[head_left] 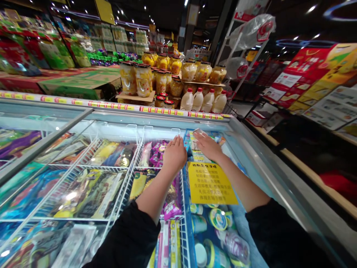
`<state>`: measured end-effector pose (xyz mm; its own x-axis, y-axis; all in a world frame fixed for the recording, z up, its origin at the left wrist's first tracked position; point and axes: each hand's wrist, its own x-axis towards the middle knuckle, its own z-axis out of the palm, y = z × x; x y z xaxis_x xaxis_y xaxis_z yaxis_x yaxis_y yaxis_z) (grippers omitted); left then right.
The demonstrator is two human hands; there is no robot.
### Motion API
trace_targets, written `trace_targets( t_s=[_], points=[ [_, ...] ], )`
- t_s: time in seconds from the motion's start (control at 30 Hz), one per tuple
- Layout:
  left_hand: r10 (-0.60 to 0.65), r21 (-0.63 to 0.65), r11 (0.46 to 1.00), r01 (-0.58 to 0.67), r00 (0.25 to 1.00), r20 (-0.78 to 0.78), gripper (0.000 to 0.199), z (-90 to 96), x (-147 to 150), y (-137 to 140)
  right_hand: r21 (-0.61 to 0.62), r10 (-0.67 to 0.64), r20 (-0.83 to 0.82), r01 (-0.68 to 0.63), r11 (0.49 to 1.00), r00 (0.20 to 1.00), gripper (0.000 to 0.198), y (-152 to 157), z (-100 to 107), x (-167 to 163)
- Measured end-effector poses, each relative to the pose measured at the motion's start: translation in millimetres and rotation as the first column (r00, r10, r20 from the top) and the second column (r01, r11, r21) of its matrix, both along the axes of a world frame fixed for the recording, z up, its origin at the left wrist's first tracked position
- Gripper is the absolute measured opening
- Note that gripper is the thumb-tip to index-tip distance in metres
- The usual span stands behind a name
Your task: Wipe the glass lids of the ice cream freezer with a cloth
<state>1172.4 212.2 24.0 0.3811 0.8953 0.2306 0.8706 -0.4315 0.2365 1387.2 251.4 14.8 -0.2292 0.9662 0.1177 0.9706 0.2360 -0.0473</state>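
Both my hands reach to the far side of a chest freezer (pixel 240 137). My left hand (pixel 175 154), a ring on one finger, lies with its fingers stretched forward beside purple packets (pixel 157 154) in a white wire basket (pixel 134 163). To its right, over the boxes and packets (pixel 196 147) of the end compartment, my right hand (pixel 208 144) has its fingers stretched out, blurred at the tips. I cannot tell whether it touches them. A yellow sign (pixel 210 184) with black writing lies partly under my right forearm. Several tubs (pixel 217 219) sit below the sign.
Wire baskets of wrapped ice creams (pixel 92 193) fill the left. A metal frame bar (pixel 47 143) crosses there. Price labels line the far rim (pixel 117 107). Behind it stand large jars (pixel 143 80) and white jugs (pixel 198 100). Stacked cartons (pixel 295 82) are at right.
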Motion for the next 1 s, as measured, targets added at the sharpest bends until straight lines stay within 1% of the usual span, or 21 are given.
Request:
trace_targets(
  t_s=[0.1,0.2,0.27,0.33,0.4,0.47,0.53,0.63,0.7,0.77,0.83,0.93,1.0],
  points=[
    [0.006,0.001,1.000,-0.006,1.000,0.004,0.057,1.1,-0.2,-0.7,-0.024,0.052,0.011,-0.051,0.998,0.999,0.060,-12.1,-0.1,-27.6],
    [0.009,-0.004,1.000,-0.009,1.000,-0.019,0.056,1.7,-1.1,-0.5,-0.034,0.063,-0.004,-0.063,0.997,0.998,0.063,0.9,4.2,-44.6],
    [0.003,-0.008,1.000,-0.003,0.999,-0.040,0.056,2.2,-1.8,0.0,-0.048,0.050,-0.026,-0.051,0.998,0.998,0.064,16.3,8.1,-42.8],
    [0.000,-0.013,1.000,-0.001,0.999,-0.055,0.057,2.8,-2.2,0.4,-0.056,0.020,-0.049,-0.023,0.998,0.999,0.062,26.9,9.9,-31.7],
    [0.003,-0.019,1.000,-0.004,0.998,-0.059,0.057,3.3,-2.0,0.5,-0.058,-0.007,-0.063,0.003,0.998,0.998,0.060,25.6,8.2,-16.9],
    [0.005,-0.021,1.000,-0.006,0.998,-0.055,0.057,3.4,-1.3,0.4,-0.054,-0.020,-0.066,0.016,0.998,0.998,0.061,9.8,3.5,-5.1],
    [0.001,-0.020,1.000,-0.001,0.999,-0.047,0.057,2.7,-0.7,0.6,-0.045,-0.010,-0.066,0.007,0.999,0.998,0.061,-15.8,-2.0,-1.2],
    [-0.003,-0.010,1.000,0.002,0.999,-0.037,0.058,0.5,-0.6,1.5,-0.019,0.036,-0.065,-0.038,0.999,0.997,0.061,-50.6,-7.3,-10.2],
    [0.003,-0.007,1.000,-0.003,0.999,-0.038,0.059,-1.0,-0.9,2.5,-0.022,0.066,-0.067,-0.067,0.997,0.996,0.061,-56.8,-6.8,-20.5],
    [0.005,-0.009,1.000,-0.006,0.999,-0.047,0.059,-1.7,-1.5,3.3,-0.045,0.078,-0.071,-0.081,0.996,0.994,0.061,-46.3,-2.6,-27.9],
    [0.002,-0.010,1.000,-0.003,0.998,-0.056,0.059,-1.2,-2.1,3.6,-0.065,0.054,-0.073,-0.059,0.996,0.996,0.061,-25.2,3.8,-29.3],
    [-0.004,-0.020,1.000,0.003,0.998,-0.064,0.059,1.0,-2.3,3.0,-0.082,-0.022,-0.067,0.016,0.997,0.998,0.062,3.8,12.2,-19.8],
    [-0.002,-0.030,1.000,0.000,0.998,-0.065,0.059,2.3,-1.8,2.3,-0.084,-0.058,-0.064,0.053,0.995,0.996,0.062,9.0,13.9,-9.3]
  ],
)
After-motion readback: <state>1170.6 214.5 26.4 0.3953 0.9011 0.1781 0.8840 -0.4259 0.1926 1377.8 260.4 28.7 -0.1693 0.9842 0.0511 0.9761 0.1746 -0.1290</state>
